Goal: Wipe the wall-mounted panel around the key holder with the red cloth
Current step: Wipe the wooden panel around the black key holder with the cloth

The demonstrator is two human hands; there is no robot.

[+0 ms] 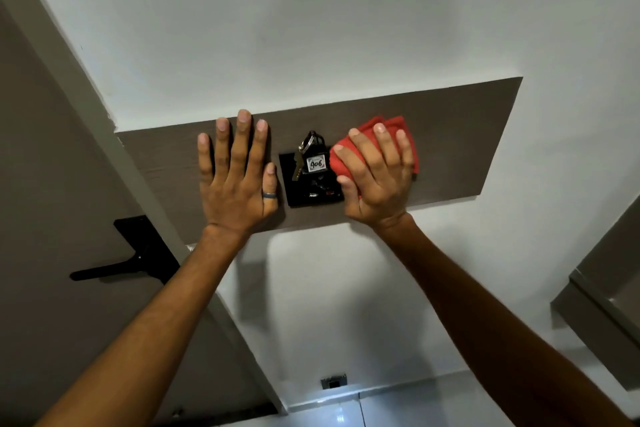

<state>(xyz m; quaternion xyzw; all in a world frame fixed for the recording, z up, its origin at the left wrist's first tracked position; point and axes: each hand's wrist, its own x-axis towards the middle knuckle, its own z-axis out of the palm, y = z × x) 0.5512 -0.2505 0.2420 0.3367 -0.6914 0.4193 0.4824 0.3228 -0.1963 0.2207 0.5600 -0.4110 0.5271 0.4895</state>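
Note:
A dark brown wooden panel (460, 135) is fixed across the white wall. At its middle sits a black key holder (298, 191) with a key and a tag reading 406 (316, 164) hanging in it. My right hand (375, 177) presses a folded red cloth (391, 125) flat against the panel just right of the key holder. My left hand (237, 177) lies flat on the panel left of the holder, fingers spread, holding nothing, with a ring on the thumb.
A brown door with a black lever handle (121, 260) stands at the left, beside its pale frame. A grey cabinet edge (602, 298) juts in at the right. A small wall socket (333, 382) sits low near the tiled floor.

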